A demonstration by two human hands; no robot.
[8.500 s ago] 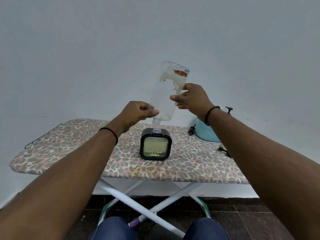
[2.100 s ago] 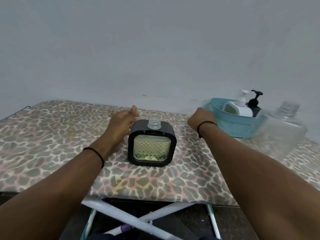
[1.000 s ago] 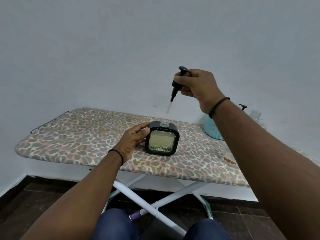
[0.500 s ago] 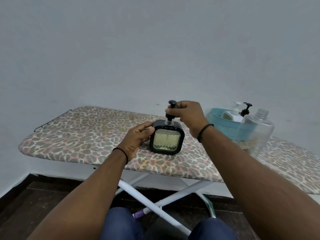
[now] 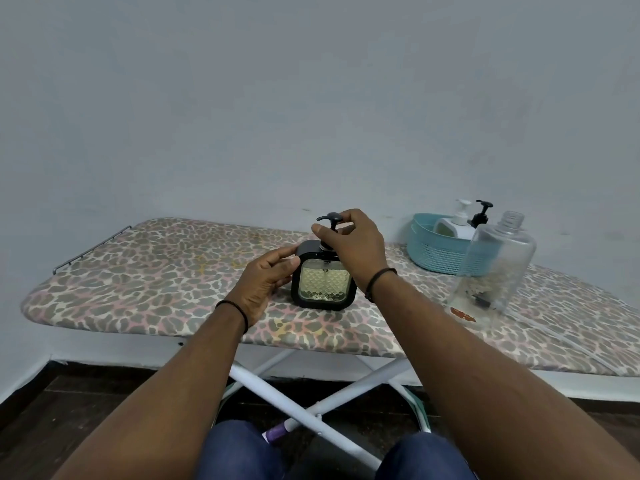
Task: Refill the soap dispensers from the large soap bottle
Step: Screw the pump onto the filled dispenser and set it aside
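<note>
Black-framed and square, the soap dispenser stands upright near the middle of the frame on the leopard-print ironing board, its front panel showing pale yellowish liquid behind a quilted pattern. A black pump head sits at the dispenser's neck, spout pointing toward the left of the frame.

Left hand: fingers curled against the dispenser's left side, thumb on the upper left corner, gripping the body. A dark band circles the wrist.

Right hand: positioned above the dispenser, thumb and fingertips pinching the pump at its stem and top. A dark band also circles this wrist. Whether the pump collar is fully seated on the neck cannot be told; the hand covers it.

Right of centre, the large soap bottle stands upright on the board, clear, uncapped, with only residue visible at its base. An orange scrap lies on the cover just beside its foot.

Behind the bottle, toward the upper right of the board, a teal basket holds a white pump dispenser and a black pump dispenser, both upright.

Below the board: white crossed legs, dark floor, and the person's blue-clad knees at the bottom edge
</note>
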